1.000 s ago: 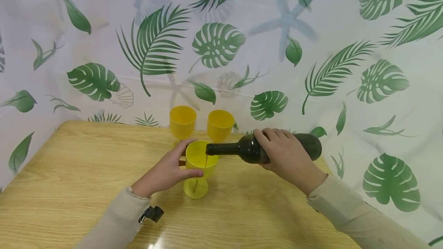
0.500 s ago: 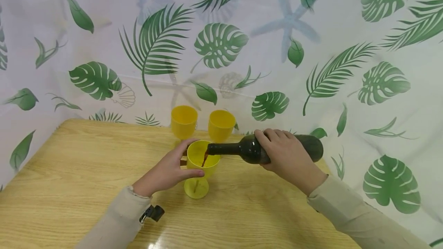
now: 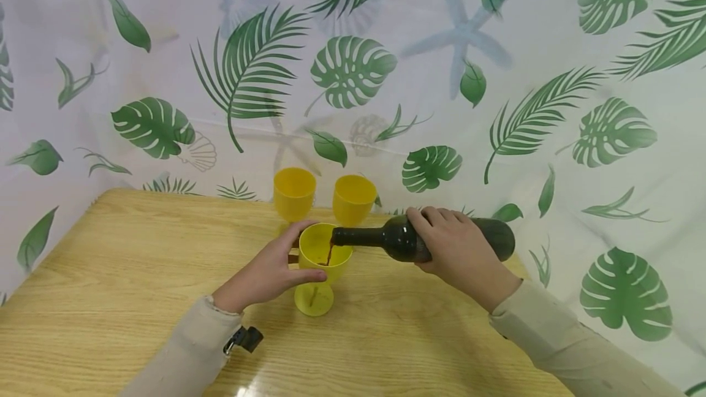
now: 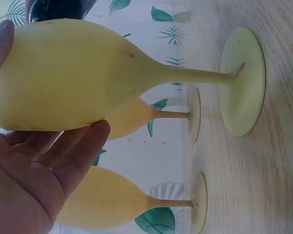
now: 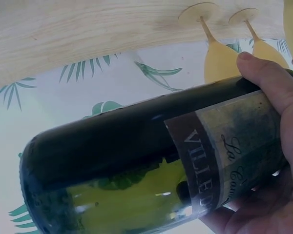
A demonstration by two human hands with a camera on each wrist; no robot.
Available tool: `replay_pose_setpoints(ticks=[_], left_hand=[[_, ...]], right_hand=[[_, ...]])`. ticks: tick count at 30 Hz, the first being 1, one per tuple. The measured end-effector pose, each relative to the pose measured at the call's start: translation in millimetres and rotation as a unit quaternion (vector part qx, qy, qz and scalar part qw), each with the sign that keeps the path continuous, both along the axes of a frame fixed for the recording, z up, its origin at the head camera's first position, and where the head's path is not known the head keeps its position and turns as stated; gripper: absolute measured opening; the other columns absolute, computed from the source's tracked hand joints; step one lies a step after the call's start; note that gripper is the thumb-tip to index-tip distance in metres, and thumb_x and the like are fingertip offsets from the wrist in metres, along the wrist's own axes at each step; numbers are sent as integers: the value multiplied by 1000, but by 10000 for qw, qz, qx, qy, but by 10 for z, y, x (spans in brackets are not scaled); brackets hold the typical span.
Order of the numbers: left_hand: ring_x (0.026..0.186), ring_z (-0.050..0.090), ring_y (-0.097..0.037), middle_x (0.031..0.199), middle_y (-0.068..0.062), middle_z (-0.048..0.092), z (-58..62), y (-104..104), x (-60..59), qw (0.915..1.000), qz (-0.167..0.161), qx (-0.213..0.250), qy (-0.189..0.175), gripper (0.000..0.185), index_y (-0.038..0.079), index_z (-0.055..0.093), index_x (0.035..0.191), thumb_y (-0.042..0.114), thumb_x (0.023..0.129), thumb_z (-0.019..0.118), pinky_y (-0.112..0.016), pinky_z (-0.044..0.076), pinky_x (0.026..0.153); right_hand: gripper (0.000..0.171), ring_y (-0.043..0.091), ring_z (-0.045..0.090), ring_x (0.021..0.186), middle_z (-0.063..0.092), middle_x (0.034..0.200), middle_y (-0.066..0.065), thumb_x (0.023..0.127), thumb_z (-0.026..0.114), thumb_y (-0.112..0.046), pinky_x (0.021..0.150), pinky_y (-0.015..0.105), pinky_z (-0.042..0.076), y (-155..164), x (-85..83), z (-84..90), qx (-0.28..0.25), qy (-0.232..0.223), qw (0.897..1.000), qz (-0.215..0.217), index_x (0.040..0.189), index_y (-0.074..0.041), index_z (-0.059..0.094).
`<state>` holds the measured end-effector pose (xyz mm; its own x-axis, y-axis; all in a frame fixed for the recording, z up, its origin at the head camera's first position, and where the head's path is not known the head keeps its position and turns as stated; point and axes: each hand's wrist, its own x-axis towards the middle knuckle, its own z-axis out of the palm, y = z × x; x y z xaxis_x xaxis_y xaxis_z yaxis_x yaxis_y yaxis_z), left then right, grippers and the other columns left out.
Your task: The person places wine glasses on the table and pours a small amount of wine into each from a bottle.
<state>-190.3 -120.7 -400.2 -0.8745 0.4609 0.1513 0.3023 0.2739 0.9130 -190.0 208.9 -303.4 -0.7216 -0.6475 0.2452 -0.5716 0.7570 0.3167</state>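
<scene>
Head view: left hand (image 3: 265, 277) cupping goblet (image 3: 322, 254) bowl, steadying it; right hand (image 3: 460, 250) gripping tipped bottle (image 3: 397, 239), neck over rim, pouring.

L hand (image 3: 267, 274) curled, gripping; R hand (image 3: 460, 253) wrapped, wrist tilted.

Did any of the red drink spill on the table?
No spill shows. The dark stream from the bottle falls inside the yellow goblet that the left hand steadies. The table around it looks dry, and both back goblets stand upright.
</scene>
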Motion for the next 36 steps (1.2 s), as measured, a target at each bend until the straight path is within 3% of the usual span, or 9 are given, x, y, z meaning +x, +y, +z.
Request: replay_pose_setpoints(ticks=[12,36], left_hand=[[133,55,-32,154,-6,46,11,-14,9,10000,-1,-20,-16,92,16,30,160,37,88,83,-52,48,110],[133,54,-25,149,-2,50,43,-20,16,9998,43,-161,130,84,24,36,156,37,88,84,-54,45,111]], right_hand=[[86,35,65,109,63,118,16,71,97,-36,97,51,55,-38,9,26,71,25,10000,-6,138,-3,52],[83,36,65,107,63,115,16,71,97,-34,95,51,56,-113,21,72,133,28,9999,39,134,-4,53]])
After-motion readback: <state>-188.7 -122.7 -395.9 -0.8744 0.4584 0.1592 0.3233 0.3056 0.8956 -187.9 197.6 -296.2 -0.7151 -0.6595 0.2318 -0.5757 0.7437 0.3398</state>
